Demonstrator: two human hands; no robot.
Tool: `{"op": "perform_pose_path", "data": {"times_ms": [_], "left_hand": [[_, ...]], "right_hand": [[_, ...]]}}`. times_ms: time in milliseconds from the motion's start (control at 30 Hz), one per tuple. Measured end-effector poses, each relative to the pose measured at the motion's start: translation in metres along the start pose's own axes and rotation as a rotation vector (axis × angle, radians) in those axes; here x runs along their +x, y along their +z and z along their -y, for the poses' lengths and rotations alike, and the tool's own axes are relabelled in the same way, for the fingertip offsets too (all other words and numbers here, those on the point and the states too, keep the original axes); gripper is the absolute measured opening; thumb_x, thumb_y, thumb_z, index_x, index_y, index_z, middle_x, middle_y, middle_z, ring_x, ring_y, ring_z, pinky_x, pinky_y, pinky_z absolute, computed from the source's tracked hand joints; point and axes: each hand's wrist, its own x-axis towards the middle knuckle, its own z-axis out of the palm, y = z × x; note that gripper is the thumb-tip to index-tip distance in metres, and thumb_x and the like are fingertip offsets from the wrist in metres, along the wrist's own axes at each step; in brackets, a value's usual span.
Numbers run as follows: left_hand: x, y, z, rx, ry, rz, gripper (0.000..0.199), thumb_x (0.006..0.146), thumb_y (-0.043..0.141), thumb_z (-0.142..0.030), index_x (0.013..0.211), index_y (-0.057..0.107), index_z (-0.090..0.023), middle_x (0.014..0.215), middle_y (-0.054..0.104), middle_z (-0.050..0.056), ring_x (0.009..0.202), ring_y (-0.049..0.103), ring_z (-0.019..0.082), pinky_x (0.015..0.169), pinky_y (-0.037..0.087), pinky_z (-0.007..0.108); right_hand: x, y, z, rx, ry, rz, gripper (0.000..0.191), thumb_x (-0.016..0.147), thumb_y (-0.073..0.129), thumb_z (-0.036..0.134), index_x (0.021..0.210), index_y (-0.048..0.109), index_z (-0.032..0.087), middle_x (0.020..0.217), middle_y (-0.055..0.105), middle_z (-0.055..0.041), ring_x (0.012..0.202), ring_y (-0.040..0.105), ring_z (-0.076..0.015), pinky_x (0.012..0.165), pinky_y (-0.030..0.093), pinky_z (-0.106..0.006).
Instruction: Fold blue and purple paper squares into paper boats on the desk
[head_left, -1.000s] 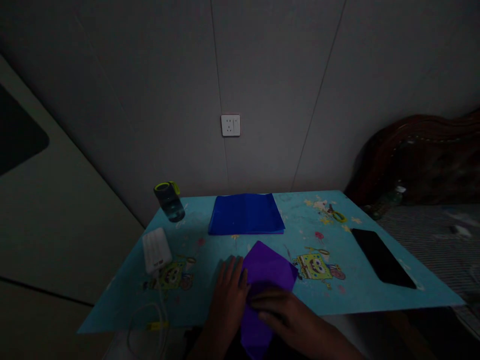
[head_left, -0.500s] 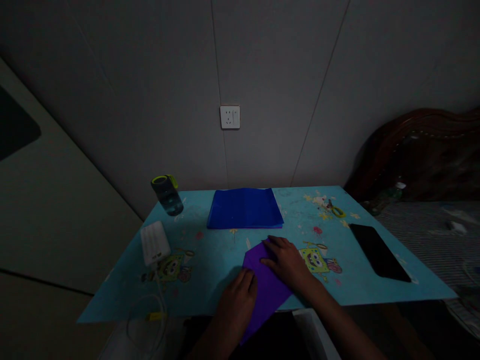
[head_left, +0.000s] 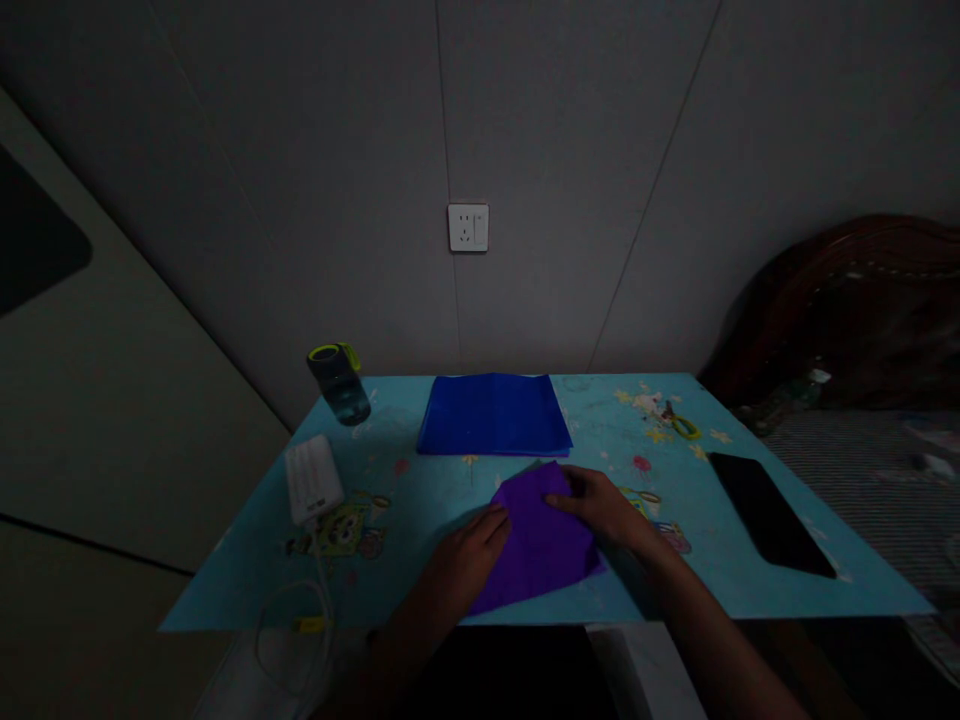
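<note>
A folded sheet of purple paper (head_left: 536,545) lies at the near middle of the table, its top part slightly raised. On its left edge rests my left hand (head_left: 466,552), fingers together over the paper and thumb out of sight. My right hand (head_left: 600,505) pinches the upper right edge, thumb on the front face and the other fingers partly hidden behind. Just beyond it is a stack of blue sheets (head_left: 493,415), with a purple edge showing underneath.
On the left of the patterned blue table (head_left: 420,500) stand a water bottle (head_left: 340,385) and a white power bank (head_left: 313,480) with a cable. To the right are yellow-handled scissors (head_left: 684,426) and a black tablet-like slab (head_left: 771,513). A wall socket (head_left: 469,228) is behind.
The purple paper has turned and spread wider, its lower tip drawn up onto the table. My right hand has shifted right and now grips the edge. The view has moved slightly.
</note>
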Motion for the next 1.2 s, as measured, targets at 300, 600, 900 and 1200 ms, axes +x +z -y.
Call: {"op": "perform_pose_path", "data": {"times_ms": [300,600,900,1200], "left_hand": [[0.015,-0.009,0.007,-0.136,0.022,0.028,0.044,0.087,0.044,0.003,0.121,0.063,-0.019,0.131,0.064,0.006,0.122,0.059,0.016,0.104,0.049,0.030],[0.011,0.013,0.007,0.012,-0.067,-0.051,0.057,0.086,0.035,0.004,0.137,0.047,-0.016,0.140,0.056,0.009,0.137,0.043,0.016,0.109,0.045,0.031],[0.017,0.016,0.007,0.114,-0.048,-0.016,0.061,0.084,0.031,0.003,0.141,0.043,-0.013,0.149,0.047,0.010,0.141,0.037,0.016,0.111,0.041,0.030],[0.022,0.018,0.003,0.138,-0.019,-0.054,0.051,0.087,0.039,-0.001,0.137,0.048,-0.009,0.146,0.050,0.013,0.138,0.042,0.021,0.109,0.042,0.031]], "right_hand": [[-0.015,0.021,-0.006,-0.589,-0.136,-0.188,0.030,0.077,0.057,0.016,0.106,0.061,0.018,0.098,0.071,-0.0076,0.089,0.066,-0.0234,0.083,0.052,-0.037],[-0.023,0.044,-0.028,-0.899,-0.588,-0.003,0.059,0.080,0.044,-0.003,0.133,0.058,0.019,0.134,0.062,-0.0119,0.124,0.059,-0.0227,0.104,0.048,-0.044],[-0.020,0.043,-0.029,-1.083,-0.702,0.103,0.055,0.084,0.050,-0.003,0.135,0.056,0.017,0.137,0.058,-0.0136,0.126,0.056,-0.0228,0.107,0.048,-0.042],[-0.048,0.048,-0.018,-0.939,-0.542,0.195,0.069,0.088,0.053,0.015,0.152,0.028,0.015,0.155,0.033,-0.0155,0.144,0.031,-0.0265,0.117,0.032,-0.047]]}}
